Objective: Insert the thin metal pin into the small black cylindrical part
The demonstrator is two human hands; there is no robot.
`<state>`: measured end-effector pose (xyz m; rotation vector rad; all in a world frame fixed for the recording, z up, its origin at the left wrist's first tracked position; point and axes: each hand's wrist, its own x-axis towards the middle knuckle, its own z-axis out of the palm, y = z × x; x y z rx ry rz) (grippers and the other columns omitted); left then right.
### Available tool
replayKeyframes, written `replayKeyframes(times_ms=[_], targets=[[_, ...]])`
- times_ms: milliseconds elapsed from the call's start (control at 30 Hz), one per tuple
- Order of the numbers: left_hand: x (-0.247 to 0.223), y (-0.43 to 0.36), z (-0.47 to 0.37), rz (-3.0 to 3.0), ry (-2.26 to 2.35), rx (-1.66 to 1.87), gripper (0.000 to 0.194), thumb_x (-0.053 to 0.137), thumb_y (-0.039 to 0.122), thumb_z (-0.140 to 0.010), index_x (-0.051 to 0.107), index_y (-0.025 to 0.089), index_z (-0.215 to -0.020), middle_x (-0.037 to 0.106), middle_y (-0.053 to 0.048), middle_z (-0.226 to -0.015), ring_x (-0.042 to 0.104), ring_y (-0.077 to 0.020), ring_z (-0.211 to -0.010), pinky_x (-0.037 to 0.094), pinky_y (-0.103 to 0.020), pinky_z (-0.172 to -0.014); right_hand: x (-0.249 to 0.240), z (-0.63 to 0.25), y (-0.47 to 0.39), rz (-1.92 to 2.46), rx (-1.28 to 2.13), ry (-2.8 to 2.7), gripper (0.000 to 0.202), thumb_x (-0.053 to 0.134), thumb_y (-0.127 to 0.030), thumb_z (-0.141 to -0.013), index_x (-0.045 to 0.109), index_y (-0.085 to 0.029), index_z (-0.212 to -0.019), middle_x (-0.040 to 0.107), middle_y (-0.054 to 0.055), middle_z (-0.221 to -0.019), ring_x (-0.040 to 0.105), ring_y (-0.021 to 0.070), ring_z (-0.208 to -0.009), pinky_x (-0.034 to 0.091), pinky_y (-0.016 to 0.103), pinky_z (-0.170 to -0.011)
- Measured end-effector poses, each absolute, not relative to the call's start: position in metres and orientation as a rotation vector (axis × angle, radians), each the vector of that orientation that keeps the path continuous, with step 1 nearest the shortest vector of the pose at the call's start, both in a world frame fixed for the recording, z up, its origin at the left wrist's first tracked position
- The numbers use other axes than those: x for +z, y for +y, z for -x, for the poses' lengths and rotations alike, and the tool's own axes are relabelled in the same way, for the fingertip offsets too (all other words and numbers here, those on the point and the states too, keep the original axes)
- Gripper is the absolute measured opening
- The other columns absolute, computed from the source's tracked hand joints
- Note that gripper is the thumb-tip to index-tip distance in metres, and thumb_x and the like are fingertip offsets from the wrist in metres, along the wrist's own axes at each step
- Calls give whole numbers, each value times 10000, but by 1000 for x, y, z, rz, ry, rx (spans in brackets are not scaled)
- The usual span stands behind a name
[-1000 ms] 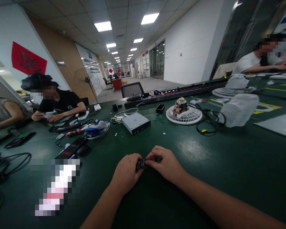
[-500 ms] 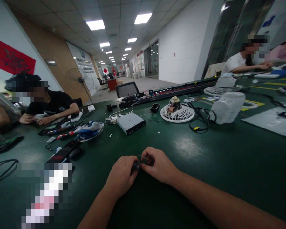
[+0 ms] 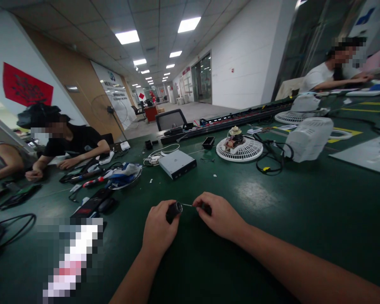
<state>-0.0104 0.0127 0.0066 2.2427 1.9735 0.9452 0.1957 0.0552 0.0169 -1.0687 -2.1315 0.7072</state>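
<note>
My left hand (image 3: 160,226) is closed around a short dark cylinder (image 3: 175,211), whose round end faces me and to the right. Just to its right, my right hand (image 3: 220,215) grips a thin screwdriver (image 3: 186,205); its slim metal shaft points left towards the cylinder's far side. Most of a dark part in the right palm is hidden by the fingers. Whether the shaft's tip touches the cylinder, I cannot tell. Both hands are low over the green table (image 3: 190,261).
Beyond my hands lies a grey optical drive (image 3: 177,164), with a white cable (image 3: 158,157) behind it. Farther right are a round white fan grille with a motor (image 3: 239,147) and a white housing (image 3: 310,139). Tools and a phone-like device (image 3: 91,202) lie left. Co-workers sit at both sides.
My hands have drawn slightly apart. The dark cylinder has turned so its round end shows, and the screwdriver's shaft lies more level. The view has shifted a little to the left.
</note>
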Motion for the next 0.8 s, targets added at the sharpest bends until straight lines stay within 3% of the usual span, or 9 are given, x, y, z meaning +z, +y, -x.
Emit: replayKeyframes(times_ms=[600, 800], targets=[[10, 10, 7, -2365, 1838, 918, 346, 609, 53, -763, 624, 227, -1062, 683, -21, -1061, 614, -212, -997, 470, -385, -876, 20, -196, 50, 961, 604, -2312, 232, 550, -130, -809, 722, -230, -927, 670, 8, -897, 617, 138, -772, 459, 260, -688], [13, 8, 4, -2419, 1791, 893, 314, 600, 71, -785, 625, 221, -1060, 687, -32, -1051, 616, -215, -988, 464, -395, -882, 20, -196, 52, 1066, 576, -2281, 237, 525, -167, -849, 721, -230, -967, 677, 30, -952, 622, 155, -798, 468, 274, -703]])
